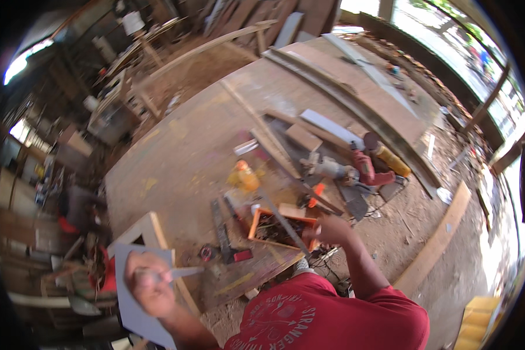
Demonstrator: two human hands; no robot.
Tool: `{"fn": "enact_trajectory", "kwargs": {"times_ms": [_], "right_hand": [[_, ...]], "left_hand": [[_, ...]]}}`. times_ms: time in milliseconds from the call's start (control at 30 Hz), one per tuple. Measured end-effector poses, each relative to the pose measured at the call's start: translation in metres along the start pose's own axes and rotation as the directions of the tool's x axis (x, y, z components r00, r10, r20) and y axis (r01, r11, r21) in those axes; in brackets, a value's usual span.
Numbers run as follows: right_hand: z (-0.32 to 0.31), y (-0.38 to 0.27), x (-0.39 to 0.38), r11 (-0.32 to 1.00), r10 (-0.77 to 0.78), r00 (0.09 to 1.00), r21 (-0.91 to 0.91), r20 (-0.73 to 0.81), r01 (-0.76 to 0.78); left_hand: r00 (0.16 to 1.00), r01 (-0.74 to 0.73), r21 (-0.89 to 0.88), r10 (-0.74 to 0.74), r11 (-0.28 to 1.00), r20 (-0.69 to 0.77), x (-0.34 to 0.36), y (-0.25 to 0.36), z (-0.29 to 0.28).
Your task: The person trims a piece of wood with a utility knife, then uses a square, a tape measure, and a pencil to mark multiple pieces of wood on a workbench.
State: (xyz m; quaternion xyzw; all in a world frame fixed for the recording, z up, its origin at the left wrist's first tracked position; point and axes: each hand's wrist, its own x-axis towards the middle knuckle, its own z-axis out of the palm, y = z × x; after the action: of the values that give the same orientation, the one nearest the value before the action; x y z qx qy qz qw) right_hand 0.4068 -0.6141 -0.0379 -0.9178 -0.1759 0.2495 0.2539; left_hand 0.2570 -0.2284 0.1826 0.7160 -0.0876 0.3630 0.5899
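Observation:
My left hand (pixel 150 284), at the lower left, is closed round a tool with a pale, narrow blade (pixel 186 272) that points right. Its handle is mostly hidden in my fist. Behind that hand stands a light grey panel (pixel 129 269), against a pale wooden frame (pixel 154 232). My right hand (pixel 331 231) hangs over the right end of an orange box (pixel 252 226) of small dark items. Its fingers look loosely bent and apart, somewhat blurred, beside a long grey metal strip (pixel 281 220) lying across the box.
The worn wooden table (pixel 181 151) holds a yellow bottle (pixel 248 177), a dark straight bar (pixel 221 228), a red-and-black item (pixel 242 255), a grey power tool (pixel 331 169) and a red one (pixel 368 169). Long metal rails (pixel 356 114) cross the far right. A plank (pixel 440 236) leans at right.

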Motion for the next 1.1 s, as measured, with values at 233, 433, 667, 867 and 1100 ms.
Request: {"fn": "enact_trajectory", "kwargs": {"times_ms": [233,433,667,867,1100], "right_hand": [[0.035,-0.057,0.215,0.936,-0.208,0.909,0.194,-0.362,0.292],[0.075,-0.099,0.317,0.894,-0.185,0.957,0.365,-0.224,0.258],[0.038,-0.140,0.310,0.075,-0.064,0.872,0.869,-0.486,0.490],[0.018,-0.209,0.233,0.104,-0.286,0.946,0.976,-0.154,0.190],[0.068,-0.208,0.067,0.370,-0.646,0.741,0.774,-0.184,0.514]], "left_hand": [[0.954,0.292,0.057,-0.295,0.955,0.051,-0.013,0.020,0.010],[0.974,0.224,-0.020,-0.224,0.974,0.036,-0.019,0.025,-0.001],[0.991,0.120,-0.114,-0.111,0.986,0.081,-0.029,0.024,-0.028],[0.967,0.182,-0.334,-0.107,0.925,0.230,-0.039,0.030,-0.059],[0.885,0.296,-0.463,-0.056,0.836,0.463,-0.045,0.029,-0.101]]}}
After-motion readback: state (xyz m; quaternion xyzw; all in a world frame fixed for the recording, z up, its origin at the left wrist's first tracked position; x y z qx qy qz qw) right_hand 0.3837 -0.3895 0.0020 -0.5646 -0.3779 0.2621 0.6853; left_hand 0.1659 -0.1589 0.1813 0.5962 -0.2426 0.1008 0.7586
